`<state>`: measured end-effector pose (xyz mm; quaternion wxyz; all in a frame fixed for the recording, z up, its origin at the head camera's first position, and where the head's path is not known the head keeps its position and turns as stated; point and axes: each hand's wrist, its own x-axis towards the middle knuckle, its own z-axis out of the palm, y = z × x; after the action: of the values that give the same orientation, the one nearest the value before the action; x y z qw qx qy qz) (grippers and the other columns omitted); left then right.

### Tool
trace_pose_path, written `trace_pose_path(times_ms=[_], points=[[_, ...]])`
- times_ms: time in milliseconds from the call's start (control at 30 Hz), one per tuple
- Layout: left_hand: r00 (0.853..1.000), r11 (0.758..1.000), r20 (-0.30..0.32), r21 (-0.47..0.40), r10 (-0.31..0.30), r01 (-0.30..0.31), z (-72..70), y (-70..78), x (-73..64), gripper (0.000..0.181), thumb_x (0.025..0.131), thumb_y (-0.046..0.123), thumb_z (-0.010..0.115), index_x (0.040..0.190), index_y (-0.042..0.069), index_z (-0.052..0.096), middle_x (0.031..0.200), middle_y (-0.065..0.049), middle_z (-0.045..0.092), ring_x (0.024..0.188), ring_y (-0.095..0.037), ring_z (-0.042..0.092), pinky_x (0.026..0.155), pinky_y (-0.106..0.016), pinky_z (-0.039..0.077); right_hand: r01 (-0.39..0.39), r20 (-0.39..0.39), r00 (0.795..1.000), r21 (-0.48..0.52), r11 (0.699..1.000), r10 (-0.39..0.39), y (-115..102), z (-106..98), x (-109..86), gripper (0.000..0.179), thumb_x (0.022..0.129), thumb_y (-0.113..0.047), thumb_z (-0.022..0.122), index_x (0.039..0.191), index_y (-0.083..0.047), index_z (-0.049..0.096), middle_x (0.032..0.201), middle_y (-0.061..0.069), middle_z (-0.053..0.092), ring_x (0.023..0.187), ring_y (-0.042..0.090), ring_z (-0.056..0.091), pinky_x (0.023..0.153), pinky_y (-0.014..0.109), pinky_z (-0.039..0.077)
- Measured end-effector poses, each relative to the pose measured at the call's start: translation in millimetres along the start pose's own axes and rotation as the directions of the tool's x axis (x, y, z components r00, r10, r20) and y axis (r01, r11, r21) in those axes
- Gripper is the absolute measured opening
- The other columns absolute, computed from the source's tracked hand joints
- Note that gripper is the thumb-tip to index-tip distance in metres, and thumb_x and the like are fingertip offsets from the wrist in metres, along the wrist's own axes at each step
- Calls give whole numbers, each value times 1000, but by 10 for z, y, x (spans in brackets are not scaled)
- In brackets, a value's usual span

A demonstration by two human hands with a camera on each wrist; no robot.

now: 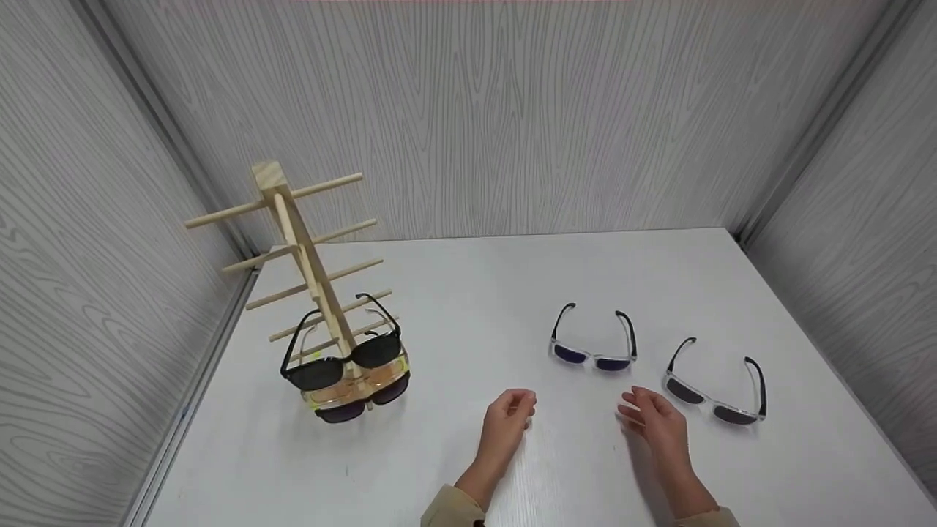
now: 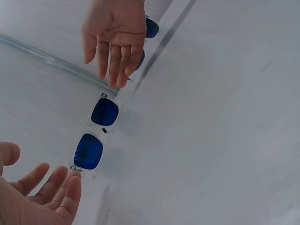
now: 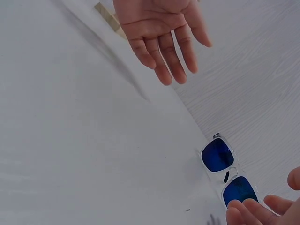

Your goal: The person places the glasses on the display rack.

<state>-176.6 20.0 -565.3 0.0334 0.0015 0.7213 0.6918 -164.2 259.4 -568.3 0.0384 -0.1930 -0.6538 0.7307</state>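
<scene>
My left hand (image 1: 505,416) hovers over the white table with relaxed fingers and holds nothing. To its right, my right hand (image 1: 659,427) is also empty, its fingers loosely spread. Just beyond the hands lies a pair of clear-framed sunglasses (image 1: 611,364) with blue lenses and black temples unfolded; in the right wrist view the right fingertips overlap one lens of these sunglasses (image 3: 217,154). Further right, beside the right hand, sits a second clear-framed pair of sunglasses (image 1: 734,416) with dark lenses, temples also spread. The left wrist view shows both palms, with the blue-lensed pair (image 2: 104,112) between them.
A wooden sunglasses rack (image 1: 315,271) with several pegs stands at the left. Low on it hang black sunglasses (image 1: 320,374), a pair with amber lenses (image 1: 333,395) and a dark-lensed pair (image 1: 342,413). Grey wood-grain panels (image 1: 476,117) enclose the table (image 1: 468,271) at the back and sides.
</scene>
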Motion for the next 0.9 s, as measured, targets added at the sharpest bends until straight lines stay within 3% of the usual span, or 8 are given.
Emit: trace_pose_path(times_ms=[133,267,467,700,733,900], points=[[1000,1000,5,8,-1,1,14,-29,30,33,94,29,55,109,1,62,96,-9,63,84,-15,57,74,-28,51,-9,-29,1000,3,1000,9,-26,17,-21,60,91,-37,60,130,6,44,117,13,61,92,10,64,78,24,52],[1000,1000,10,17,-1,1,40,-51,60,38,94,32,55,115,1,60,102,-3,63,91,-14,57,77,-27,50,-43,-64,997,-74,996,38,-116,67,-61,60,95,-37,52,137,3,37,132,20,48,102,9,58,88,26,48],[1000,1000,3,22,0,0,96,-80,120,41,94,33,54,119,0,58,110,-4,62,102,-18,57,88,-34,47,-76,-45,996,-126,989,71,-124,113,-52,59,99,-31,43,144,2,24,143,22,33,125,26,39,102,38,36],[1000,1000,8,26,-4,3,137,-123,201,43,95,31,54,123,-1,54,113,-6,60,105,-20,56,92,-36,44,-34,-53,998,-107,994,29,-101,136,-20,62,99,-30,42,145,3,18,145,24,28,129,30,35,102,39,35],[1000,1000,12,23,-5,5,134,-68,188,42,95,30,53,123,-1,54,114,-8,60,106,-22,56,93,-37,44,-28,-52,998,-108,994,22,-103,133,-12,62,99,-31,41,145,3,18,145,24,28,129,30,34,102,39,35],[1000,1000,16,7,-2,2,153,-78,240,43,96,29,52,125,-2,52,117,-9,59,108,-23,55,93,-38,44,-7,-38,999,-139,990,2,-119,116,26,63,99,-33,41,145,3,18,144,23,28,129,30,35,98,32,40]])
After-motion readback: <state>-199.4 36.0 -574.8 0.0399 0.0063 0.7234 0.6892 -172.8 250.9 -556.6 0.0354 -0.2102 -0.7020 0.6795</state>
